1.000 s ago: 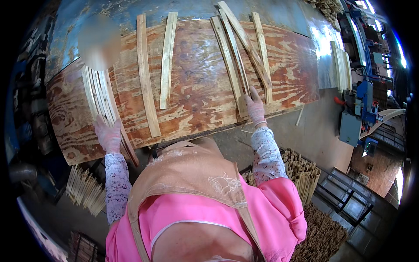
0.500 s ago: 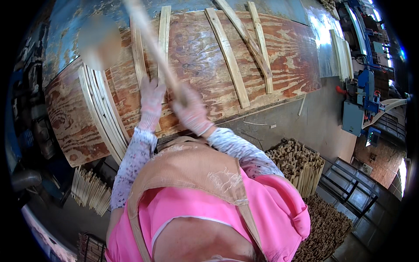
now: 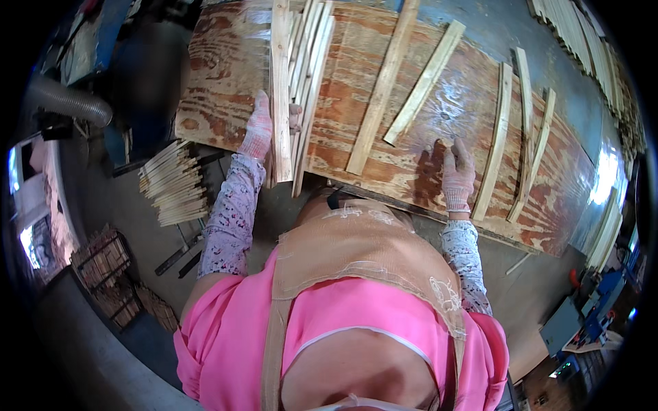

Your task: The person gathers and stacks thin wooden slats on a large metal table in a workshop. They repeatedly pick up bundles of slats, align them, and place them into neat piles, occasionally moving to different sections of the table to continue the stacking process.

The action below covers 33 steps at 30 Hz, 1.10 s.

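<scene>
My gloved left hand (image 3: pixel 257 129) is wrapped around a wooden strip (image 3: pixel 280 82), with fingertips showing past its right edge. The strip stands over the left side of a plywood tabletop (image 3: pixel 384 175), beside a bundle of pale strips (image 3: pixel 315 75). My right hand (image 3: pixel 458 179), also gloved, hovers at the table's near edge, fingers stretched and holding nothing. Left of it, a long strip (image 3: pixel 384 85) and a shorter strip (image 3: pixel 425 82) lie apart on the plywood. Just to its right is another strip (image 3: pixel 493 140), and beyond that two strips (image 3: pixel 526 123) touch or overlap.
Stacked strips (image 3: pixel 175 185) stand on the floor at the left, near a grey flexible hose (image 3: pixel 72 96). More long strips (image 3: pixel 579 38) line the far right. A blue-grey machine (image 3: pixel 563 322) stands at the lower right.
My left hand has moved left and now grips a strip beside the bundle. My right hand has let go of the strip it was swinging and moved right. The view has turned leftward.
</scene>
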Tool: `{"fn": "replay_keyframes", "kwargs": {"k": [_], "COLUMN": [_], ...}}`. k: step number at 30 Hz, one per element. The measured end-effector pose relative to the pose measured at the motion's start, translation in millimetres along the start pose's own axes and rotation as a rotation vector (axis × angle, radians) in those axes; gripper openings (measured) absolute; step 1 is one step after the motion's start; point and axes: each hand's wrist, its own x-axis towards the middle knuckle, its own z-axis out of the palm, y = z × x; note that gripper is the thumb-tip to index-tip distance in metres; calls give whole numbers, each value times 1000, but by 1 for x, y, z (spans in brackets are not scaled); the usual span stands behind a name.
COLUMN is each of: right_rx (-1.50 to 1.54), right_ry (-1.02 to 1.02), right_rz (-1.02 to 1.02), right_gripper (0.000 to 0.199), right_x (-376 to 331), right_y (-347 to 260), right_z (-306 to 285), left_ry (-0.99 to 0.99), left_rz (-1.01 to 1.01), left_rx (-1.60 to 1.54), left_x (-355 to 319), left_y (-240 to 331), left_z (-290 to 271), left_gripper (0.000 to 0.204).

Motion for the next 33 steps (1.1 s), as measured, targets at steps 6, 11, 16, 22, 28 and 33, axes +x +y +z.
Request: {"fn": "replay_keyframes", "kwargs": {"k": [6,11,16,22,28,33], "right_rx": [-80,-163,-158,71,-25,-157], "right_ry": [-142,-105,-205,-700,-834,-847], "right_rz": [-54,-141,-168,159,80,135], "right_gripper": [44,44,43,67,72,74], "right_x": [0,-1,-5,-21,-12,-4], "right_y": [-49,-47,-55,-126,-171,-197], "right_z": [21,33,42,116,214,218], "left_ry": [166,415,385,143,89,169], "left_rz": [119,405,345,231,-23,61], "left_rx": [302,1119,1008,532,712,753], "left_x": [11,25,49,60,48,45], "left_y": [7,13,-19,-28,-11,-31], "left_z": [-58,-101,-121,-141,-99,-84], "left_gripper": [72,48,49,61,73,68]}}
